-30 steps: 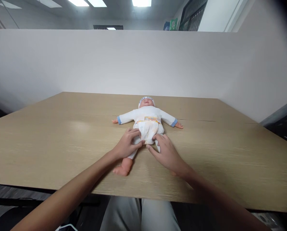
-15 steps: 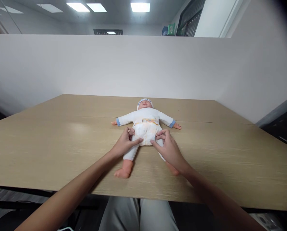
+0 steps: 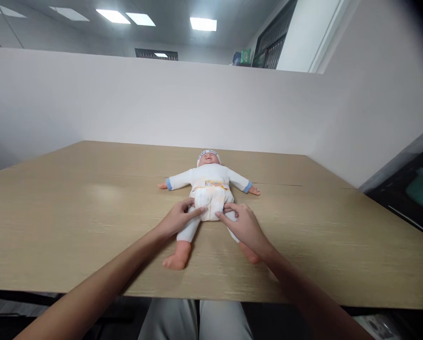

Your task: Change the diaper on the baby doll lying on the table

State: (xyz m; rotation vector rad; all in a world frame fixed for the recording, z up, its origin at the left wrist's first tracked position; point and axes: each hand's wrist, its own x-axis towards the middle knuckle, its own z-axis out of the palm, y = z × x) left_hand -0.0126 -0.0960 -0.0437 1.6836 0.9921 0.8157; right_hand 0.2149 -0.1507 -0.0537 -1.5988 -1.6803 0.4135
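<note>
A baby doll point(image 3: 206, 174) in a white suit with blue cuffs lies on its back, arms spread and feet toward me. Around its hips is a white diaper point(image 3: 211, 203) with a printed orange and yellow waistband. My left hand point(image 3: 180, 216) grips the diaper's edge at the leg on the left, thumb on the front and fingers tucked at the side. At the opposite leg, my right hand point(image 3: 245, 224) pinches the other edge between thumb and fingers. That hand and wrist partly cover the doll's leg on the right.
The doll lies on a wide wooden table point(image 3: 90, 226), whose front edge is just above my lap. A pale partition wall point(image 3: 154, 104) stands behind the table. At the right is a dark panel point(image 3: 410, 189) with something green in it.
The camera view has tilted and shifted slightly. My left fingers have moved in a little along the diaper's leg edge, and my right fingers have closed closer on theirs. The doll stays in place.
</note>
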